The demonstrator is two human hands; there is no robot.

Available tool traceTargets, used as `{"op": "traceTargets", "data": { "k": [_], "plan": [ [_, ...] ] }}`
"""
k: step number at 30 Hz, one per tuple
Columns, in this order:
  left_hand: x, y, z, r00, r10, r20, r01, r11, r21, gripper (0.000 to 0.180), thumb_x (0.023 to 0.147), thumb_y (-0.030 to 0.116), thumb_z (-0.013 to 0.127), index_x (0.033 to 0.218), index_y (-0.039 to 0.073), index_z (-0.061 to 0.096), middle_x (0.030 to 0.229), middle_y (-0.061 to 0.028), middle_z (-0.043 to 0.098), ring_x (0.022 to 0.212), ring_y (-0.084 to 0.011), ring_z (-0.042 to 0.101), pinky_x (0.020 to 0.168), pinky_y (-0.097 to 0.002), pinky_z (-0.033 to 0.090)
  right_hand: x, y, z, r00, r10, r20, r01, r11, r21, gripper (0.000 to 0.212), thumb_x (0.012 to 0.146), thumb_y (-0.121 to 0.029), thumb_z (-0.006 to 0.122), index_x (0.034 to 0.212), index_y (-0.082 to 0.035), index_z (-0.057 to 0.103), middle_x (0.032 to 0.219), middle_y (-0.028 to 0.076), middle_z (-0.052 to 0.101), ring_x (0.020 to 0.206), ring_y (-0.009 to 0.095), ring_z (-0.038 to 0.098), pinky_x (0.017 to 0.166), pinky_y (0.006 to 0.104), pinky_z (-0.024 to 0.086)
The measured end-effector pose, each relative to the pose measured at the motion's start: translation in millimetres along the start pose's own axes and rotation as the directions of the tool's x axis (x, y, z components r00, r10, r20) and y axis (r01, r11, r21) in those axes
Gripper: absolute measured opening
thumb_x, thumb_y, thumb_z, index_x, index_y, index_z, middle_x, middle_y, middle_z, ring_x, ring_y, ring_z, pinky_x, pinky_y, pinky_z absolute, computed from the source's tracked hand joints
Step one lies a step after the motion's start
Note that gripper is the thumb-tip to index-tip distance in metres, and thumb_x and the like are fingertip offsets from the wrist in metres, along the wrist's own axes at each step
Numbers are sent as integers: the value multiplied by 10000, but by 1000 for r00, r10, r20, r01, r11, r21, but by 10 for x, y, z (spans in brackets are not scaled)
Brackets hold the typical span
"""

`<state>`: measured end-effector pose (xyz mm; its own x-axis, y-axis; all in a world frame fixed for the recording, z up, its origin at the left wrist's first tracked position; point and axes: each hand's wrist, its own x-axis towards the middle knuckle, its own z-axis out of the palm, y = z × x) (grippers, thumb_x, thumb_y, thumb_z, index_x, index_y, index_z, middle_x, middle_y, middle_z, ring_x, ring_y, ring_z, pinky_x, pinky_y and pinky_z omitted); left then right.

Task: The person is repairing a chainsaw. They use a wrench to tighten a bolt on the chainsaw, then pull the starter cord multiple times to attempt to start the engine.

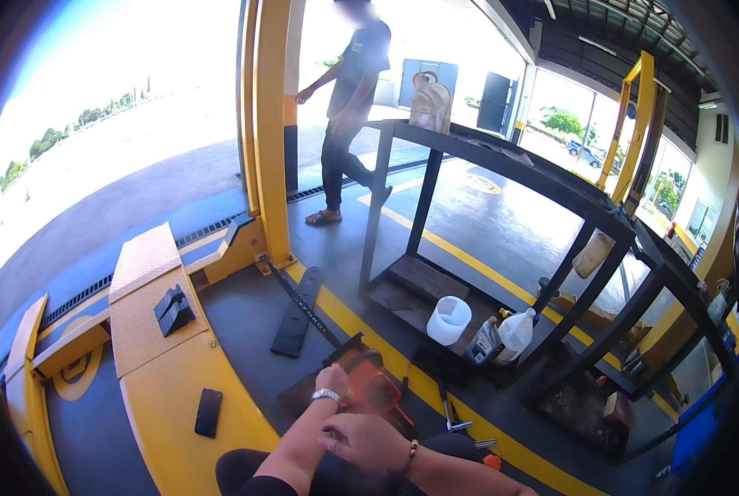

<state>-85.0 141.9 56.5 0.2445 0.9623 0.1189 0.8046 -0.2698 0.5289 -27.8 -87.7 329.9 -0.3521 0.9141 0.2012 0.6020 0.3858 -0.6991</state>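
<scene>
Chainsaw (375, 385) lies beneath the left grip (331, 380).

Auto workshop with yellow vehicle lift (164, 355), black workbench (543, 179)

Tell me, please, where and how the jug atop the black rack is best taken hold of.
Probably by its top loop, coming straight down: the jug stands upright on the rack, and the loop arches above its body with nothing seen covering it.
</scene>
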Motion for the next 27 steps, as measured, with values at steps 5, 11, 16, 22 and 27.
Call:
{"op": "traceTargets", "data": {
  "k": [5, 11, 16, 22, 27],
  "plan": [
    [14, -54, -62, 998, 65, -21, -64, 997, 32, 312, 1003, 270, 547, 906, 9, 686, 845, -270, 727, 839, -455, 720, 820, -558, 575, -23, -211, -71, 981, -189, -34, 188, 982, -12, 290, 988, -304, 668, 1049, -21, 685, 965, 162, 721, 865, 363, 705, 763, 440, 561],
    [-89, 73, -393, 960, 267, 87, -276, 953, 123, 317, 1000, 292, 550, 908, 20, 684, 859, -260, 728, 850, -452, 716, 809, -557, 568, -126, -159, 126, 931, -357, -80, 355, 934, -32, 246, 981, -255, 663, 1020, -15, 704, 935, 143, 721, 817, 336, 704, 744, 436, 564],
    [-33, 94, -406, 974, 180, 138, -194, 976, 101, 328, 993, 322, 563, 953, 15, 670, 901, -262, 728, 894, -451, 710, 833, -549, 558, -216, -178, 78, 910, -413, -45, 410, 910, -58, 254, 971, -264, 671, 1032, -21, 713, 932, 135, 722, 810, 332, 702, 747, 424, 565],
    [101, -475, -213, 990, -15, 140, 44, 977, -207, 467, 991, 359, 622, 1342, 53, 658, 1138, -240, 738, 1061, -395, 710, 937, -464, 545, -142, -146, 105, 932, -358, 49, 360, 931, -54, 264, 969, -296, 670, 1039, -45, 718, 938, 129, 714, 841, 296, 710, 779, 402, 561],
    [238, -191, 35, 950, 6, 314, 197, 766, -611, 513, 1029, 288, 701, 1437, -2, 590, 1244, -129, 735, 1140, -175, 676, 994, -308, 515, -195, 8, 193, 943, -333, 21, 334, 940, -70, 233, 927, -290, 696, 1014, -74, 702, 955, 108, 708, 888, 261, 732, 825, 388, 553]
  ]
}}
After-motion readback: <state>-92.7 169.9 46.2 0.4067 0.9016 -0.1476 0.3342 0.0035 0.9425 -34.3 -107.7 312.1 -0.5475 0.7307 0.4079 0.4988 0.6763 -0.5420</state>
